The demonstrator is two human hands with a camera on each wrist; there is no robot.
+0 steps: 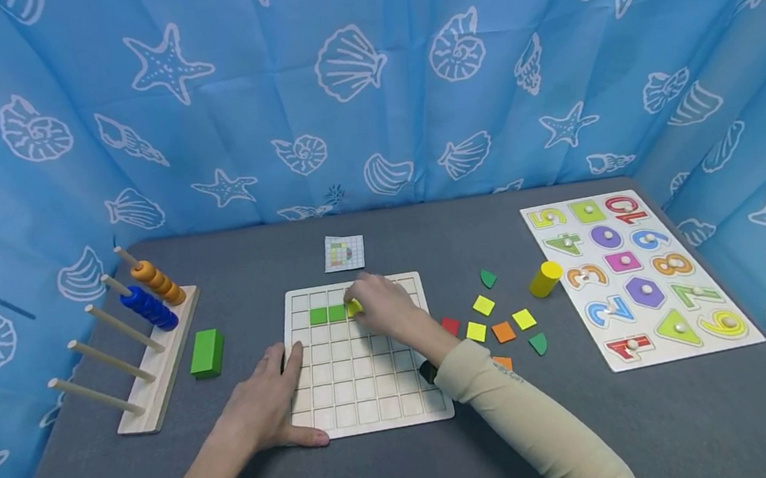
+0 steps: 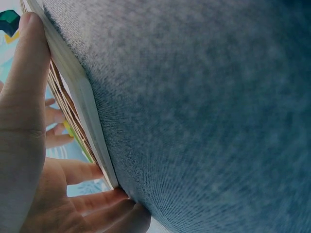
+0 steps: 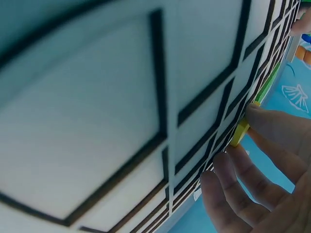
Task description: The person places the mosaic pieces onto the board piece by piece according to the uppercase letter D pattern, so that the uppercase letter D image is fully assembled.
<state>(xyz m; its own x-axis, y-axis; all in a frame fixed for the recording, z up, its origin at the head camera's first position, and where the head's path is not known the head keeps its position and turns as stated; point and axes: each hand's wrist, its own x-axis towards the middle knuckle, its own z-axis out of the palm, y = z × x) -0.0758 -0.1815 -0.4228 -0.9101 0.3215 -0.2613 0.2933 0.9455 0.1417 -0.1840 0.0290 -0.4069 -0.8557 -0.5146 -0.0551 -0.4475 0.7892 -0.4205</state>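
Head view: the grid board [image 1: 368, 412] lies flat, with two green square tiles [image 1: 328, 315] side by side in a row near its far edge. The right hand [image 1: 386, 306] pinches a yellow square tile [image 1: 353, 306] over the same row, just to the right of the green pair. The left hand [image 1: 266, 401] rests at the board's left side, its thumb by the near-left corner. Beyond the board's far edge lies a printed card [image 1: 344, 252] with coloured cells, worth a glance before letting go; loose yellow tiles [image 1: 484, 305] lie to the board's right.

Left wrist view: the hand spreads wide along the board's edge, thumb and fingers well apart. A light, steady press here should stop the board sliding.

Right wrist view: thumb and finger hold the yellow tile at the grid's surface; I cannot tell whether it sits fully within its cell. Best to square its sides to the ridges, press it down evenly, then lift straight away so the fingertips spare the green neighbours.
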